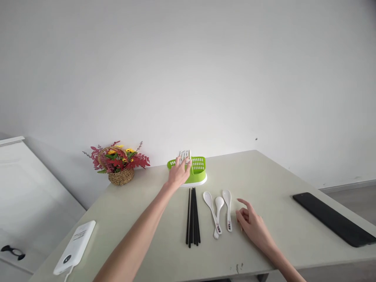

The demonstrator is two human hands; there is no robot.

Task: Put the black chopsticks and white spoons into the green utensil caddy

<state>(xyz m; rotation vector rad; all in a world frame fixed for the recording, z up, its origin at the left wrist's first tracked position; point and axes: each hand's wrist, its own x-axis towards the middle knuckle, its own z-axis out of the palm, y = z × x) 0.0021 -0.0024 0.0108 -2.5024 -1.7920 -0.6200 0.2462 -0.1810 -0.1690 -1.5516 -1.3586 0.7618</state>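
At the far side of the table, my left hand (179, 172) reaches to a green cutlery basket (199, 176) with slotted walls and a white base. Its fingers are closed on a white slotted plastic piece (185, 153) that stands up above the basket's left part; the grip is partly hidden. My right hand (249, 221) is just right of the spoons, index finger stretched out and the others loosely bent, holding nothing. Between my arms lie several black chopsticks (193, 219), a left white spoon (209, 201), a face-down middle spoon (219, 203) and a right spoon (227, 207).
A wicker basket of artificial flowers (121, 176) stands at the back left by the wall. A white power bank (75, 246) with a cable lies front left. At the right edge is a long black flat object (331, 219). A white cabinet (35, 203) adjoins the left side.
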